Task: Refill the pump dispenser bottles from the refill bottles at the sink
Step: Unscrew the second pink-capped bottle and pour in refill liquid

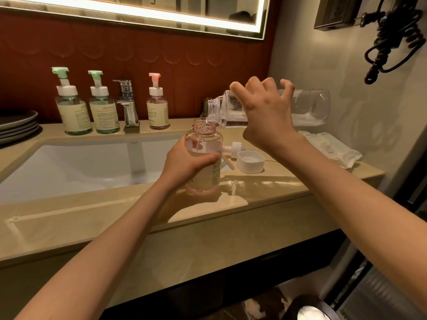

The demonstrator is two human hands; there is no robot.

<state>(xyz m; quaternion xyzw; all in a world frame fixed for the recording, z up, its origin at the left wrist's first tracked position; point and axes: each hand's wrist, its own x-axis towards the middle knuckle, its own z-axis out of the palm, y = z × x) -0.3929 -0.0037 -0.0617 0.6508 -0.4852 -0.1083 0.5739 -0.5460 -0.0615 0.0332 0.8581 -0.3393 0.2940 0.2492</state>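
Note:
My left hand (pixel 188 161) grips an uncapped pink-tinted dispenser bottle (pixel 205 144) that stands upright on the counter's front ledge. My right hand (pixel 265 116) holds a clear refill bottle (pixel 309 107) tipped on its side, its mouth over the dispenser's neck, and clear liquid runs into it. The removed pump head (pixel 233 150) with its tube lies on the counter behind the bottle, beside a white cap (pixel 250 161). Two green-pump bottles (pixel 74 107) (pixel 104 107) and a pink-pump bottle (pixel 157 107) stand along the back ledge.
A white sink basin (pixel 80 167) lies left of the bottle, with a chrome faucet (pixel 127 100) behind it. Stacked grey plates (pixel 16 125) sit at far left. Folded white cloths (pixel 330 146) lie at right. A black coiled cord (pixel 390 38) hangs on the wall.

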